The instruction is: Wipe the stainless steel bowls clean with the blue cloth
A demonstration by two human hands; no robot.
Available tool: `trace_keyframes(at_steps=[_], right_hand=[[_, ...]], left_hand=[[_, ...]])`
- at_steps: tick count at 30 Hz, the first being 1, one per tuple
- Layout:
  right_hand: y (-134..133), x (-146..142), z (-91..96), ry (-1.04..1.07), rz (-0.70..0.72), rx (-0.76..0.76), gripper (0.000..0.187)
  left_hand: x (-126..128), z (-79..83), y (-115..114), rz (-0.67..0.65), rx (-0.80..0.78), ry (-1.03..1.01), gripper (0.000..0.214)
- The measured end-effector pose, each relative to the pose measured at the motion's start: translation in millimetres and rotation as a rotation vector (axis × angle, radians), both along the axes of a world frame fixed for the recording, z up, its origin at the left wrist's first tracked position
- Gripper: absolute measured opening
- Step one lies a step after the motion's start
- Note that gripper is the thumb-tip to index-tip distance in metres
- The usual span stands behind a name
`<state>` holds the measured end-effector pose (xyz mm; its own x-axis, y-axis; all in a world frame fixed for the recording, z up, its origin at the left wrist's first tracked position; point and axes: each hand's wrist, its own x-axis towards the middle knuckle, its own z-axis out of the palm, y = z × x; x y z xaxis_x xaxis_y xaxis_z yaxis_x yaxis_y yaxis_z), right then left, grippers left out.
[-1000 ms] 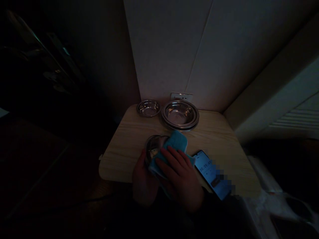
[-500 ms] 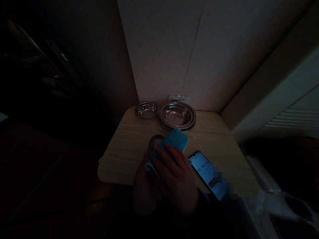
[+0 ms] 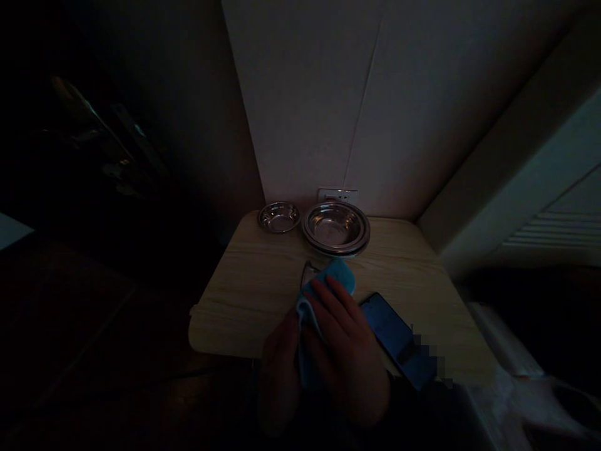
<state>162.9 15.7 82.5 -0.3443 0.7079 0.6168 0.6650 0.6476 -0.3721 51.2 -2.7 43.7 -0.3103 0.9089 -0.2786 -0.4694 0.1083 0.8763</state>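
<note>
A shiny metal bowl [image 3: 308, 274] shows only as a tilted rim and a bit of its side; the rest lies behind a blue cloth [image 3: 341, 274] and my hands. My right hand [image 3: 346, 344] is closed over the cloth, its fingers pressing it against the bowl. Lower down, my left hand [image 3: 280, 366] is wrapped round the bowl's near side, though its fingertips are hidden by cloth and shadow. Both hands are above the front part of the wooden table [image 3: 235, 313].
Against the wall, a stack of metal bowls [image 3: 335, 227] stands beside a single smaller bowl [image 3: 279, 217]. A wall socket [image 3: 337, 195] is just behind them. To the right of my hands lies a phone [image 3: 387, 326] with a dimmed screen. The room is dark.
My hands have shifted slightly right and down in view with the bowl and cloth. The bowl has turned, so less of it shows. The phone screen has dimmed.
</note>
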Motion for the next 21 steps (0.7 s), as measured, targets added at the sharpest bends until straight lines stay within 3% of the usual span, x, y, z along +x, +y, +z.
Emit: trace_keyframes(at_steps=[3, 8, 13, 17, 21], right_hand=[[-7, -2, -5.0, 0.017, 0.001, 0.049, 0.031], [-9, 1, -9.6, 0.130, 0.027, 0.059, 0.030], [-10, 6, -12.8, 0.131, -0.010, 0.053, 0.033], [-18, 14, -30.3, 0.150, -0.089, -0.006, 0.041], [-22, 24, -49.7, 0.224, -0.168, -0.095, 0.048]], left_hand=[[-2, 7.1, -3, -0.048, -0.019, 0.139, 0.019], [-2, 14.1, -4, -0.113, -0.007, 0.177, 0.019], [4, 29.5, -3, -0.217, 0.090, 0.350, 0.019], [15, 34.9, 0, -0.292, 0.153, 0.545, 0.018], [29, 29.4, 6, -0.354, 0.177, 0.664, 0.019]])
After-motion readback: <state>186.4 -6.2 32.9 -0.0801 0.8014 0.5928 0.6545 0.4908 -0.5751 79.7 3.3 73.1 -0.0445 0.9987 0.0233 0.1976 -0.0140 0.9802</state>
